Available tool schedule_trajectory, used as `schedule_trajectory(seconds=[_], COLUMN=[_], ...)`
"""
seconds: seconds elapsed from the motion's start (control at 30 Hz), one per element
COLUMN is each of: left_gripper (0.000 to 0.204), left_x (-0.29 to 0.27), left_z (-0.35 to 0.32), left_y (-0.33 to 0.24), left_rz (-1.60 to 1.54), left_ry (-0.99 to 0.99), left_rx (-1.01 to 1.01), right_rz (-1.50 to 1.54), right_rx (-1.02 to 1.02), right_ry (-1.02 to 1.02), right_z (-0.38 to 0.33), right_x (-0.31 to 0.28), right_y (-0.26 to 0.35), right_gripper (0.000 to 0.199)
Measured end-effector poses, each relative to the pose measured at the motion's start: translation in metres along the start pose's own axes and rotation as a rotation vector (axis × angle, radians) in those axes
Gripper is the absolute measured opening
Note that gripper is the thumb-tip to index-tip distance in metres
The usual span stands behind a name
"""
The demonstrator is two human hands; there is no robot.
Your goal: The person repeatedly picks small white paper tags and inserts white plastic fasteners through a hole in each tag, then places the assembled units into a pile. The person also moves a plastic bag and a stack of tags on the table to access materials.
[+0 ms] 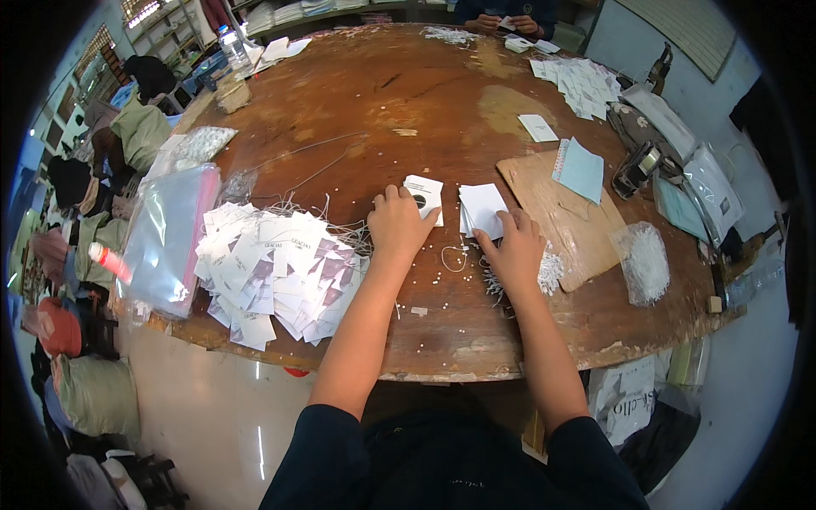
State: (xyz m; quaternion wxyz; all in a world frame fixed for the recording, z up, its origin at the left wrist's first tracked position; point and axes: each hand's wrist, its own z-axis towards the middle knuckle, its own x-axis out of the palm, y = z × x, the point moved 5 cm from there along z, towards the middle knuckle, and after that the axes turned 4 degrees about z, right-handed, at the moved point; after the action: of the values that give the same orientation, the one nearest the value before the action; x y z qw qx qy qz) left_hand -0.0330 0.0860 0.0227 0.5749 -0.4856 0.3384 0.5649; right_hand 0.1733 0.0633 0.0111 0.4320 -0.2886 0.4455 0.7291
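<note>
My left hand [395, 223] grips a small stack of white printed tags [427, 189] with a dark round mark, fingers at its left side and thumb near its lower right. Beside it lies a stack of blank white cards [481, 204]; the thumb and fingers of my right hand [515, 246] close on its lower right corner. A loop of white string [456, 257] lies between my hands. Partly under my right hand is a bundle of white strings [551, 270]. Left of my left forearm spreads a big heap of white tags [272, 268] with strings.
Clear plastic sleeves [166, 238] lie at the left edge. On the right are a wooden board [565, 217], a light-blue notebook [579, 168] and a bag of white strings [644, 263]. Another person's hands [514, 24] work at the far side, near a tag pile [580, 85].
</note>
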Motion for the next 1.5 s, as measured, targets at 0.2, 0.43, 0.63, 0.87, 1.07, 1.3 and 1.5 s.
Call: schedule_trajectory(seconds=[0.2, 0.43, 0.63, 0.87, 1.07, 1.3, 1.5], left_gripper=[0.054, 0.051, 0.051, 0.022, 0.045, 0.045, 0.048], left_x=[0.003, -0.008, -0.015, 0.011, 0.014, 0.007, 0.002], left_z=[0.003, 0.004, -0.008, -0.005, -0.025, -0.041, -0.045], left_y=[-0.004, -0.003, 0.009, 0.024, 0.008, -0.009, -0.012], left_rz=[0.056, 0.027, -0.491, -1.242, -1.663, -1.951, -2.226], left_ry=[0.002, -0.039, -0.345, -0.043, 0.302, 0.416, 0.48], left_rx=[0.001, -0.022, 0.069, -0.162, -0.265, -0.272, -0.187], right_rz=[0.076, 0.124, 0.136, 0.147, 0.358, 0.405, 0.356], right_rx=[-0.021, -0.002, -0.002, -0.045, -0.226, -0.48, -0.455], right_ry=[-0.028, -0.024, -0.032, -0.079, -0.159, -0.096, -0.122], right_z=[0.001, 0.001, 0.0, 0.0, -0.009, -0.022, -0.02], right_x=[0.005, 0.004, 0.004, -0.006, -0.027, -0.029, -0.026], right_y=[-0.003, -0.007, -0.007, -0.002, 0.024, 0.063, 0.061], right_gripper=[0.043, 0.041, 0.04, 0.04, 0.04, 0.047, 0.048])
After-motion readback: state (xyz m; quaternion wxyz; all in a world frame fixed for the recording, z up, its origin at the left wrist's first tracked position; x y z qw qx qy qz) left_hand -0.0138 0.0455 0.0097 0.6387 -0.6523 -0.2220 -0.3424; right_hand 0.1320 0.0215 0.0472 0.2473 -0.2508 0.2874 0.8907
